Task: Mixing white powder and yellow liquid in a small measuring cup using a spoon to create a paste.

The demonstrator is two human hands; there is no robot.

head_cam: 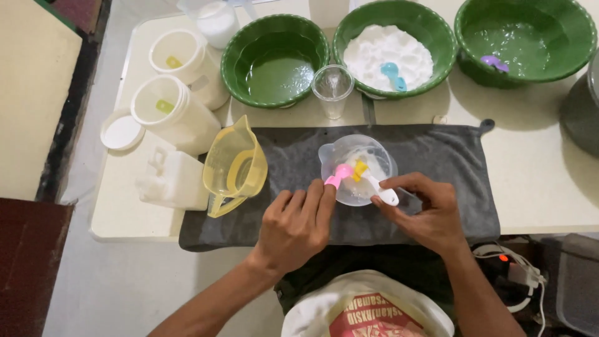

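Head view: both hands work over a clear bowl (pixel 357 168) that sits on a grey towel (pixel 437 156) near the front edge of the surface (pixel 549 181). Left hand (pixel 296 228) pinches a pink spoon (pixel 340 175), right hand (pixel 430 212) grips a white spoon (pixel 382 190); a yellow one (pixel 360 170) lies between them in the bowl, over a pale powder. Step in hand looks like measuring or mixing (I cannot tell which). Any next scoop calls for a reach to the far edge, where a green basin (pixel 437 31) of white powder sits beside a clear cup (pixel 332 87). A yellow jug (pixel 234 168) stands at the towel's left end.
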